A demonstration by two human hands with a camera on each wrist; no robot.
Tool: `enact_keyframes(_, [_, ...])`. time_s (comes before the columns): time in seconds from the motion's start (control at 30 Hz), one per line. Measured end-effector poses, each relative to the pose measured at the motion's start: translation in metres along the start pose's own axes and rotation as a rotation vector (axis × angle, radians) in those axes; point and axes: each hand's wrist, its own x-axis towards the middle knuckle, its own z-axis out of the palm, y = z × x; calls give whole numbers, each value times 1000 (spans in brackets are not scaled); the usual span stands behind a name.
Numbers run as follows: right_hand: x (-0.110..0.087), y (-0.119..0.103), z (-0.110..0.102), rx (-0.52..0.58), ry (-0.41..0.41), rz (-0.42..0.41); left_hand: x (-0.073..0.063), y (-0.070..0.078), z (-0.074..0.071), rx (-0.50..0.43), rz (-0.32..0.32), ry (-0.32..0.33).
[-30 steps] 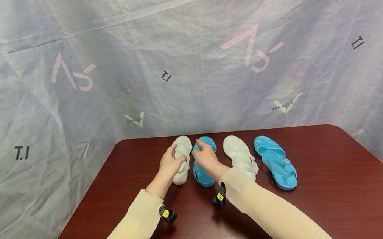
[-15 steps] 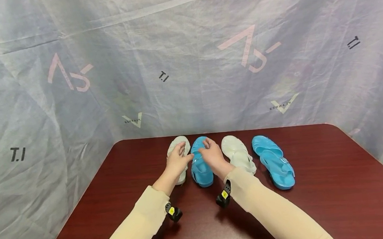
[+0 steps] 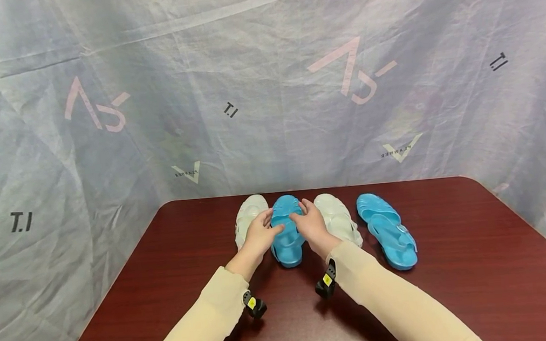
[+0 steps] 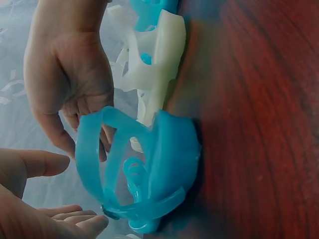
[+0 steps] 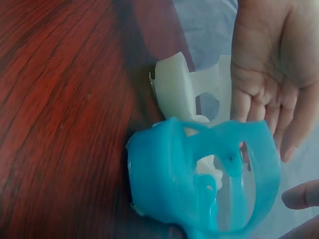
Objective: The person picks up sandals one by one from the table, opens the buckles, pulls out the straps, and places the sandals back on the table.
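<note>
One whitish sandal point(image 3: 248, 216) stands at the left end of a row on a dark red wooden table point(image 3: 166, 288), its near end partly covered by a person's left hand point(image 3: 260, 235). That hand, reaching from a cream sleeve point(image 3: 203, 317) with a small black camera point(image 3: 254, 305) at the wrist, is released: its fingers bend loosely and its thumb points toward a blue sandal point(image 3: 287, 235) just to the right. The blue sandal rests sole down between that hand and the right hand point(image 3: 311, 224), toe toward the far edge, its heel strap point(image 4: 89, 154) standing raised in the wrist views. Whether any fingertip touches it cannot be told. The right hand faces it from the other side, fingers slightly bent and thumb apart, likewise grasping nothing; a second black camera point(image 3: 327, 284) sits by a matching sleeve point(image 3: 386, 290). Beyond that hand and partly behind it lies a second whitish sandal point(image 3: 332, 208). At the right end, a second blue sandal point(image 3: 387, 231) lies slanted. Behind the table hangs a pale grey printed sheet point(image 3: 270, 138).
</note>
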Motion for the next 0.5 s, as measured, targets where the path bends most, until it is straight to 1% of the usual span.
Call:
enact_keyframes(0.23, [2, 12, -6, -6, 14, 28, -1, -6, 2, 4, -16, -8])
enact_keyframes(0.37, [3, 19, -6, -17, -5, 63, -1, -12, 4, 20, -25, -6])
enact_keyframes(0.5, [1, 22, -7, -46, -37, 111, -2, -16, 7, 39, -44, 4])
